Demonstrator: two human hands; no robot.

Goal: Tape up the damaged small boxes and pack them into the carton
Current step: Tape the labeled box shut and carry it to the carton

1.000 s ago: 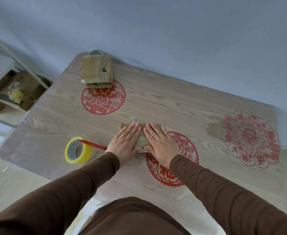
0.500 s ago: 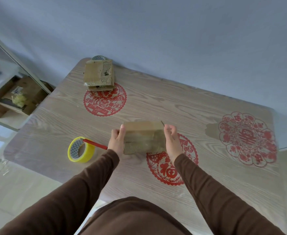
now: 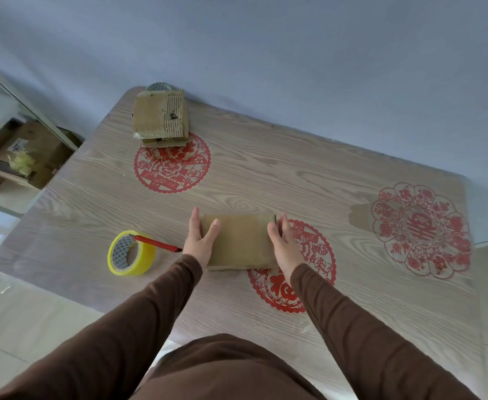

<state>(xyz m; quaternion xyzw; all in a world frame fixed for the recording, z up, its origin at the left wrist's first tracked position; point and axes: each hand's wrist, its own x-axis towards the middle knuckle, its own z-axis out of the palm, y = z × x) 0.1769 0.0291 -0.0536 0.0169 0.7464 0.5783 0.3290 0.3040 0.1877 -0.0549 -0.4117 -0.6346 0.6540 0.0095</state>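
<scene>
Small box [image 3: 238, 241] at centre frame on the bench [image 3: 294, 174], long axis left to right. My left hand [image 3: 201, 241] and right hand [image 3: 284, 246] grip its short ends, thumbs on top. Tape roll [image 3: 131, 253] lies lower left, nearer my left.

Single head-worn view, looking steeply down, close over the table [image 3: 265, 174], wide-angle
</scene>
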